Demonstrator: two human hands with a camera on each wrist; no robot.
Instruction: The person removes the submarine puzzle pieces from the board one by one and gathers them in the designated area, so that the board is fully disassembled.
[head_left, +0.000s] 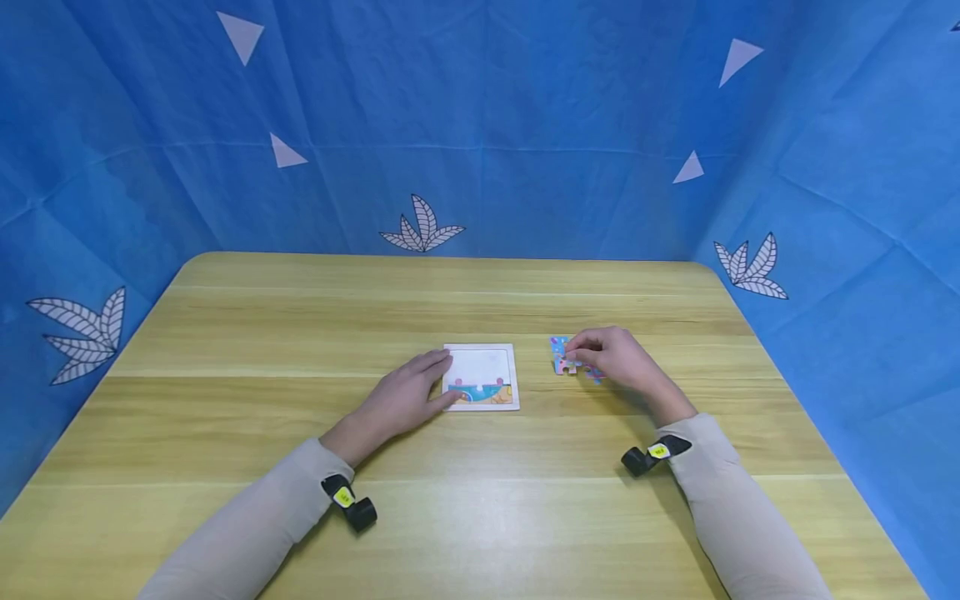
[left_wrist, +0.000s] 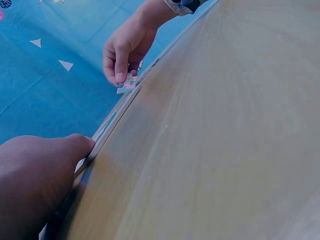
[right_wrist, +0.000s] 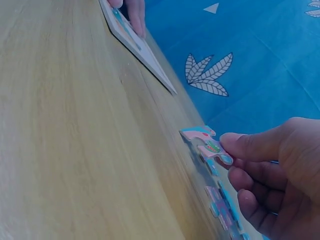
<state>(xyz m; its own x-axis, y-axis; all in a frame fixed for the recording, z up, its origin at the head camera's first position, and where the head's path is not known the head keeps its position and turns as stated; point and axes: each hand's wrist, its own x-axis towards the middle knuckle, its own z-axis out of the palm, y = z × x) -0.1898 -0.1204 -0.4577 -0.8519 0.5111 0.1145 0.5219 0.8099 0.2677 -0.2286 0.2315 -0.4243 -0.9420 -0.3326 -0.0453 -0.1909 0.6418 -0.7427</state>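
Note:
A square white puzzle tray [head_left: 515, 379] lies on the table, its bottom strip filled with joined jigsaw pieces [head_left: 483, 394]. My left hand [head_left: 405, 392] rests on the tray's left edge, thumb and fingers spread along it. To the right of the tray, my right hand [head_left: 618, 358] pinches a pink and blue jigsaw piece [right_wrist: 212, 148] between thumb and fingertips. Below the held piece are several loose jigsaw pieces [right_wrist: 220, 207], partly hidden by the right hand in the head view.
The wooden table [head_left: 480, 500] reaches back to a blue curtain [head_left: 480, 100] with white triangles and leaf prints. Each wrist wears a small black camera, such as the right one [head_left: 637, 461].

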